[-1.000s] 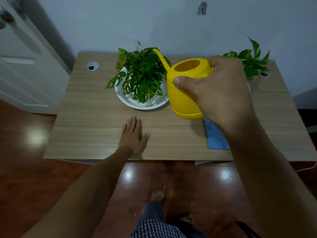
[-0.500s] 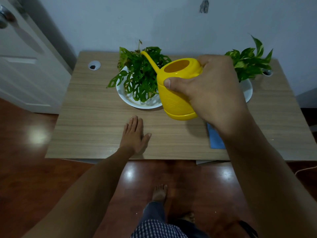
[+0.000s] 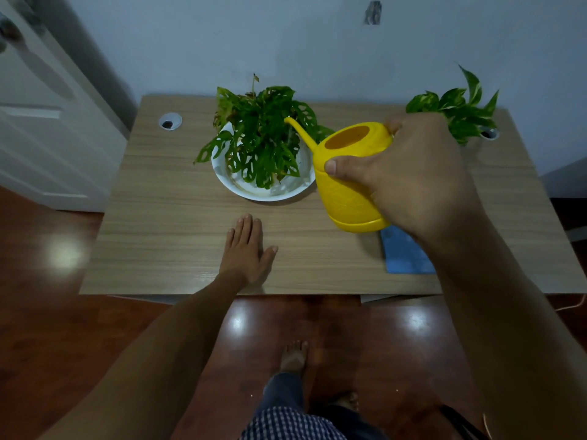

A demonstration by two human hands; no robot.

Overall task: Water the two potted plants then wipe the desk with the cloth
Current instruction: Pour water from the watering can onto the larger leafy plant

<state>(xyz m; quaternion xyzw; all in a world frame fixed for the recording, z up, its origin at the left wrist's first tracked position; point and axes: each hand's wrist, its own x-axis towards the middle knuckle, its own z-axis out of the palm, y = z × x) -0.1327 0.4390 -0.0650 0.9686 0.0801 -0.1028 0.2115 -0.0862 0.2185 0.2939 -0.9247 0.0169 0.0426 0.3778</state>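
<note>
My right hand (image 3: 416, 176) grips a yellow watering can (image 3: 346, 188) held above the wooden desk (image 3: 165, 223), its thin spout (image 3: 300, 131) pointing into the leaves of the holey-leaved plant (image 3: 263, 134). That plant stands in a white bowl-shaped pot (image 3: 241, 185) at the desk's middle. A second plant (image 3: 460, 112) with green and cream leaves sits at the back right, its pot hidden behind my hand. My left hand (image 3: 249, 249) lies flat on the desk near the front edge, fingers apart. A blue cloth (image 3: 403, 255) lies under my right wrist, partly covered.
A cable hole (image 3: 170, 121) opens at the desk's back left, another (image 3: 489, 133) at the back right. A white door (image 3: 47, 122) stands to the left. My bare feet (image 3: 295, 357) are on the glossy wooden floor in front of the desk.
The watering can has shifted a little left and tipped further, bringing the spout over the left plant's pot. My left hand has stayed flat on the desk.
</note>
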